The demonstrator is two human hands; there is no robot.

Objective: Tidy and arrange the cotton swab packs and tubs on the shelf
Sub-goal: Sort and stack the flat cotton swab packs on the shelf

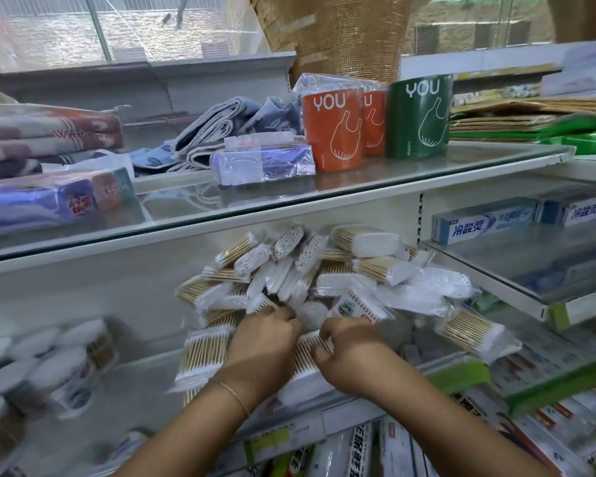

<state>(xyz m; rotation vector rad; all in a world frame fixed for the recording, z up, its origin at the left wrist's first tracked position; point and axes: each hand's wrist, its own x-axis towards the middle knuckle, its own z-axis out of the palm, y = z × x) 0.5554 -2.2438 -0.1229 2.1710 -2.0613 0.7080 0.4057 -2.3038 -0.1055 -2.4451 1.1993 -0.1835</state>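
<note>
A loose heap of clear cotton swab packs lies on the middle shelf, wooden sticks and white tips pointing every way. Both my hands are sunk into the front of the heap. My left hand has its fingers curled into the packs near a pack of wooden-stick swabs. Beside it my right hand curls its fingers round another swab pack lying between the two hands. Round swab tubs with white lids stand blurred at the left of the same shelf.
A glass shelf above carries orange and green bag rolls, tissue packs and folded towels. Toothpaste boxes fill the right-hand shelves. More boxed goods sit on the shelf below.
</note>
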